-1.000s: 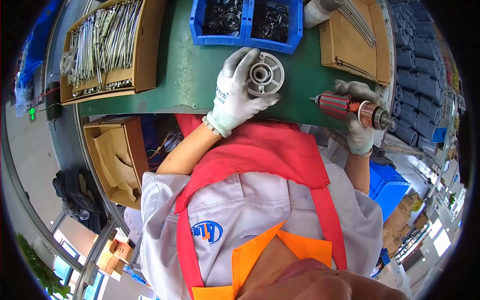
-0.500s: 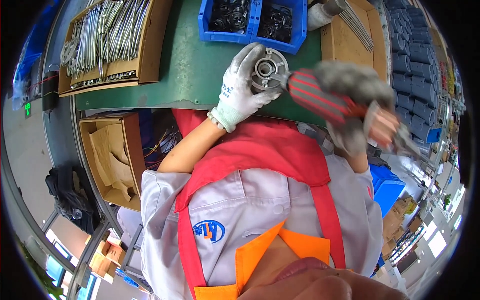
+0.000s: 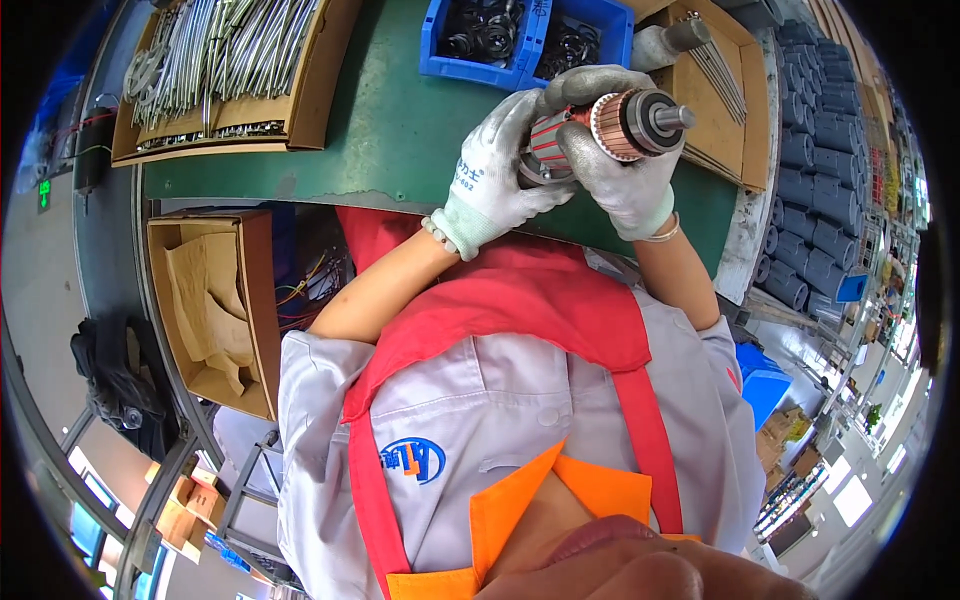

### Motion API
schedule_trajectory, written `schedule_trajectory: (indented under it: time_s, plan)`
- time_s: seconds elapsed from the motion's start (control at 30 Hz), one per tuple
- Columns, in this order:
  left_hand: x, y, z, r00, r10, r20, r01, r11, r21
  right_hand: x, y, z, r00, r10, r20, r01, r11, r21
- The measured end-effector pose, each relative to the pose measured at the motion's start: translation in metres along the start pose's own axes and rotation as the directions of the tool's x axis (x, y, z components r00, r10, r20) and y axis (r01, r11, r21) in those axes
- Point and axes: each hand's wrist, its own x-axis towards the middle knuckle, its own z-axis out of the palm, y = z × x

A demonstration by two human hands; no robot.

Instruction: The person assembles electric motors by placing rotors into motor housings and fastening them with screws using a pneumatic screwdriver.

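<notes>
Both gloved hands closed around one motor armature (image 3: 600, 130), held above the green bench top (image 3: 400, 120). Left hand (image 3: 495, 165) wrapped about the red-wound end; right hand (image 3: 615, 170) gripping the middle, thumb over the top. Copper commutator, dark bearing and steel shaft stub sticking out to the right, past the fingers. Grey housing part from underneath mostly hidden by the left palm; cannot tell how seated.

Just behind the hands, a blue plastic bin (image 3: 530, 45) split in two, holding dark rings. To the right, a shallow cardboard tray (image 3: 720, 90) with thin metal rods and a grey cylindrical piece at its near corner. Far left on the bench, a wide cardboard tray (image 3: 220, 75) packed with silvery bent wire parts. Below the bench edge, an open carton (image 3: 210, 310) with crumpled brown paper. Along the right rim, rows of dark grey cylinders (image 3: 810, 180) stacked on their sides. Knit white gloves, small blue print on the left cuff.
</notes>
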Motion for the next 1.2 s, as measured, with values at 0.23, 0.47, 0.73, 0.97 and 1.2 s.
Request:
schedule_trajectory:
  time_s: [0.23,0.47,0.73,0.97,1.2]
  plan:
    - [0.013,0.004,0.005,0.983,-0.112,0.145,0.138,0.974,-0.18,0.008,-0.007,-0.025,0.98,0.119,0.158,-0.162,0.943,0.292]
    - [0.01,0.01,0.018,0.973,-0.195,0.126,0.208,0.973,-0.102,0.029,0.051,-0.185,0.823,0.137,-0.551,0.025,0.961,0.276]
    - [0.023,0.028,0.022,0.95,-0.278,0.141,0.296,0.946,-0.13,0.093,0.042,-0.307,0.754,-0.12,-0.646,-0.124,0.94,-0.319]
    - [0.05,0.05,0.024,0.958,-0.236,0.164,0.284,0.865,-0.413,0.174,-0.008,-0.322,0.844,-0.301,-0.444,0.037,0.859,-0.511]
    - [0.055,0.02,0.038,0.847,-0.398,0.354,0.53,0.693,-0.489,0.169,-0.084,-0.392,0.889,-0.451,-0.074,-0.006,0.152,-0.988]
